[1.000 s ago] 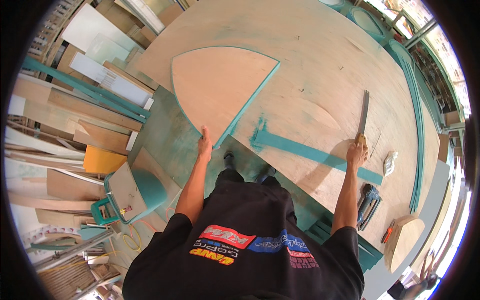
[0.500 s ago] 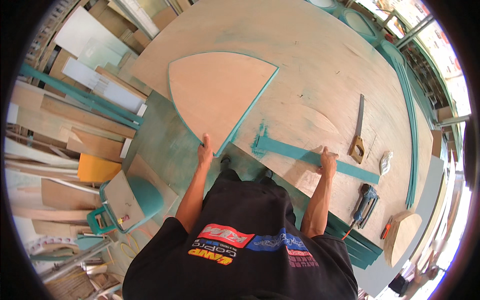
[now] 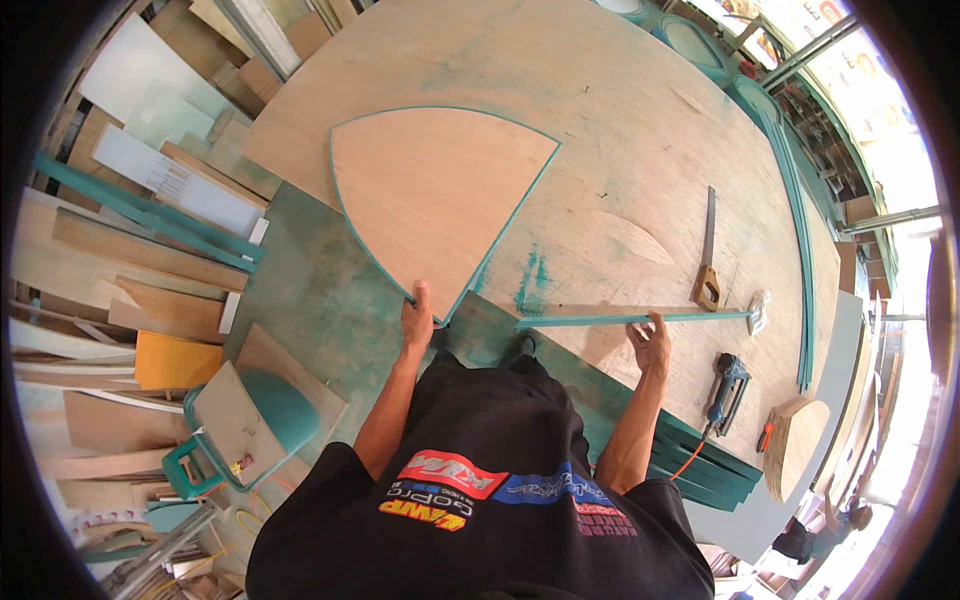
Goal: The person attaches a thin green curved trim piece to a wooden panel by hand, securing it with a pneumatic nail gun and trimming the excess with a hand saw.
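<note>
My left hand [image 3: 417,316] grips the near corner of a plywood panel [image 3: 435,195], its thumb on top. The panel has a curved far edge and a thin teal border, and it overlaps the table's left part. My right hand [image 3: 650,345] holds a long teal wooden strip [image 3: 580,321] close to its middle. Only the narrow edge of that strip faces up. Its left end sticks out past the table's near edge, and its right end meets a small clear plastic bag [image 3: 760,312].
On the plywood-topped table [image 3: 400,60] lie a handsaw [image 3: 709,245], a pneumatic nail gun [image 3: 727,395] with an orange hose, and long teal strips [image 3: 800,260]. A curved wood block [image 3: 796,448] rests at the right. Left stand a teal chair [image 3: 285,410] and leaning boards [image 3: 130,235]. Another person [image 3: 820,535] is at far right.
My right hand has tipped the teal strip from lying flat up onto its edge. My left hand keeps its hold on the panel's corner, and the panel has tilted slightly.
</note>
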`<state>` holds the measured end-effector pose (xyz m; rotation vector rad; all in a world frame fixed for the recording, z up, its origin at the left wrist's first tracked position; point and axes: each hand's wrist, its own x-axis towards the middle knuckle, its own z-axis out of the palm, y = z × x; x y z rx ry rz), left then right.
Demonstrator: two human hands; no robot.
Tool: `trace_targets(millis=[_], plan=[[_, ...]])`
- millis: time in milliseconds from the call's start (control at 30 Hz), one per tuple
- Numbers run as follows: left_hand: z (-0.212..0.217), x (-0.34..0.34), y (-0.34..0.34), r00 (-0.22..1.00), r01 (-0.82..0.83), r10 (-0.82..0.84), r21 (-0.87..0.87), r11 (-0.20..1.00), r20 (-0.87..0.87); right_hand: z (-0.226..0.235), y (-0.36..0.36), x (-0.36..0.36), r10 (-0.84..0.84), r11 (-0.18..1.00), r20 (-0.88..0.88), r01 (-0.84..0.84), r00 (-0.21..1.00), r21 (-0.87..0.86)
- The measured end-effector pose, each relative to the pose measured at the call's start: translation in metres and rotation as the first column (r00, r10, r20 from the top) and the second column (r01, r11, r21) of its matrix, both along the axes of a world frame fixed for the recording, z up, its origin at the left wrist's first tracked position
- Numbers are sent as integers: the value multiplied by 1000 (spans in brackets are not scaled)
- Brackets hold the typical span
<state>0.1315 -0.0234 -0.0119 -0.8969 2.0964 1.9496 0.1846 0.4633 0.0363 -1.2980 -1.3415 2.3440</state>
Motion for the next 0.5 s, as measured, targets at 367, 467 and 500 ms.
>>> trace_targets(millis=[367, 467, 500], plan=[[44, -15, -62, 798, 438, -465, 160, 885, 383, 44, -208, -51, 521, 847, -205, -532, 829, 4], [54, -6, -78, 696, 563, -611, 241, 790, 377, 30, -237, -78, 663, 741, -183, -671, 726, 25], [55, 6, -76, 717, 585, -629, 232, 777, 301, 27, -243, -87, 687, 715, -187, -699, 703, -4]])
